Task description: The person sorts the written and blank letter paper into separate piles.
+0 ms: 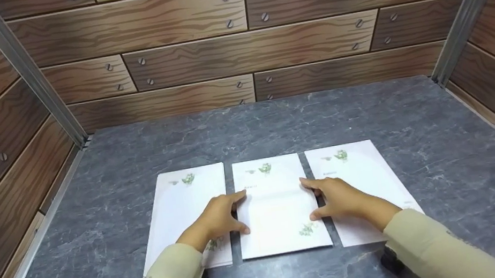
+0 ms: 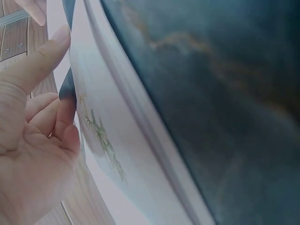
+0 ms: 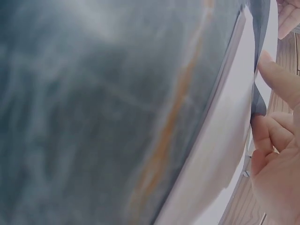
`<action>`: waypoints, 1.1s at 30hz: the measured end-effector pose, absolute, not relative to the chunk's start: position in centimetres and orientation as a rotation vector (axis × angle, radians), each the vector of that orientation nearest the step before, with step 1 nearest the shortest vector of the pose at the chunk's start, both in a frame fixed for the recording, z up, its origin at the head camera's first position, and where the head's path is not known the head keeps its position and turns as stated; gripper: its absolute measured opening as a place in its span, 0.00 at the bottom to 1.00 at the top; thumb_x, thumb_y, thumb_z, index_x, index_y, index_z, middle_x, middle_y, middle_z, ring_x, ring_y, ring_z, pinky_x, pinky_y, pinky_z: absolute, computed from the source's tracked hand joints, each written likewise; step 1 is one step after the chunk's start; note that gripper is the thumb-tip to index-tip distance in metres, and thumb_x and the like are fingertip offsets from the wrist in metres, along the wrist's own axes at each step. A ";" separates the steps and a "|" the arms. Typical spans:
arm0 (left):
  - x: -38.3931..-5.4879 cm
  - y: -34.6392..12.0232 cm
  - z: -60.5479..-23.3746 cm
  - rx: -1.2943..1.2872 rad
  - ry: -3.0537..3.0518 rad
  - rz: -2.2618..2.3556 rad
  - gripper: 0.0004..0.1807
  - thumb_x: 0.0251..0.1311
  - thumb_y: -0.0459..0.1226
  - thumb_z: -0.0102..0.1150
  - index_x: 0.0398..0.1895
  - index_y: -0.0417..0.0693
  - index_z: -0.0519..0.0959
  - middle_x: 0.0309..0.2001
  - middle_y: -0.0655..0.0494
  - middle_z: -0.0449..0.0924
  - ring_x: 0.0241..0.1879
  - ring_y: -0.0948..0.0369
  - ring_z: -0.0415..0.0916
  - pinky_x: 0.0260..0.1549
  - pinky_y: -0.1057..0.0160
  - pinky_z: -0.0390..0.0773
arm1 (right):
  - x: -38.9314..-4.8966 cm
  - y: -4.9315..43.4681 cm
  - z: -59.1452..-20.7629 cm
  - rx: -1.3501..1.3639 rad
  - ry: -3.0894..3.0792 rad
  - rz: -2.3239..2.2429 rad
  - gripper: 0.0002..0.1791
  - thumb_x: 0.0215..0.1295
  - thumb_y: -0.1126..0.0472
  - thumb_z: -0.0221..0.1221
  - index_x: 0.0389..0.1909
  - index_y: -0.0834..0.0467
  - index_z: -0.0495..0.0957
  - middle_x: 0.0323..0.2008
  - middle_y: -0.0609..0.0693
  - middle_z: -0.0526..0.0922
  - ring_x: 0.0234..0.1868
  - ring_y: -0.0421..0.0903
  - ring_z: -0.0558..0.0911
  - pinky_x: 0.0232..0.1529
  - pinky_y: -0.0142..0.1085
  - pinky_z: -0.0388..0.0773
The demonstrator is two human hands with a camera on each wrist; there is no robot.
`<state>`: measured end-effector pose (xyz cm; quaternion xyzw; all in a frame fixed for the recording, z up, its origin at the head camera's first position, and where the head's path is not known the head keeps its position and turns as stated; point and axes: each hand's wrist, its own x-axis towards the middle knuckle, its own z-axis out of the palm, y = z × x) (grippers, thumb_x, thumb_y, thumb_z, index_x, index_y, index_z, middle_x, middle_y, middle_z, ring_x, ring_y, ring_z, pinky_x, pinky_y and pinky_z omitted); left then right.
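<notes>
Three piles of white letter paper with green plant prints lie side by side: a left pile (image 1: 182, 206), a middle pile (image 1: 276, 216) and a right pile (image 1: 370, 176). My left hand (image 1: 217, 216) reaches across the left pile, its thumb and fingertips at the left edge of the middle pile. From the other side, my right hand (image 1: 344, 195) touches the middle pile's right edge with thumb and fingertips. In the left wrist view the thumb (image 2: 40, 65) is stretched out while other fingers bend loosely. The right wrist view shows the thumb (image 3: 281, 79) likewise extended.
Beneath the paper is a dark grey marbled tabletop (image 1: 247, 134). Wood-plank-patterned walls (image 1: 191, 63) stand at the back and both sides, with grey metal posts (image 1: 32, 75) at the corners. Narrow strips of tabletop separate the piles.
</notes>
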<state>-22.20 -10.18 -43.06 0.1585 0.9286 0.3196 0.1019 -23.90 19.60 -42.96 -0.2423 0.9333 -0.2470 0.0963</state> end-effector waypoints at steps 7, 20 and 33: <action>-22.3 -10.1 -43.0 0.418 2.734 1.022 0.48 0.37 0.34 0.79 0.67 0.40 0.66 0.38 0.54 0.78 0.36 0.59 0.72 0.41 0.61 0.76 | -23.9 19.6 -43.3 -0.741 2.793 -0.820 0.51 0.44 0.58 0.76 0.68 0.66 0.61 0.51 0.52 0.79 0.41 0.43 0.76 0.46 0.42 0.74; -22.5 -9.9 -42.9 0.222 2.666 1.410 0.45 0.47 0.29 0.72 0.69 0.32 0.59 0.62 0.43 0.70 0.30 0.63 0.72 0.28 0.66 0.77 | -24.2 19.7 -43.0 -0.446 2.752 -1.181 0.44 0.51 0.64 0.71 0.68 0.69 0.60 0.51 0.59 0.78 0.37 0.43 0.78 0.42 0.38 0.77; -22.8 -9.6 -42.8 -0.002 2.420 1.718 0.39 0.56 0.30 0.66 0.68 0.28 0.58 0.60 0.37 0.69 0.47 0.53 0.77 0.44 0.61 0.79 | -24.5 19.5 -43.3 -0.232 2.565 -1.433 0.35 0.61 0.64 0.64 0.66 0.70 0.62 0.48 0.58 0.80 0.33 0.41 0.78 0.32 0.32 0.80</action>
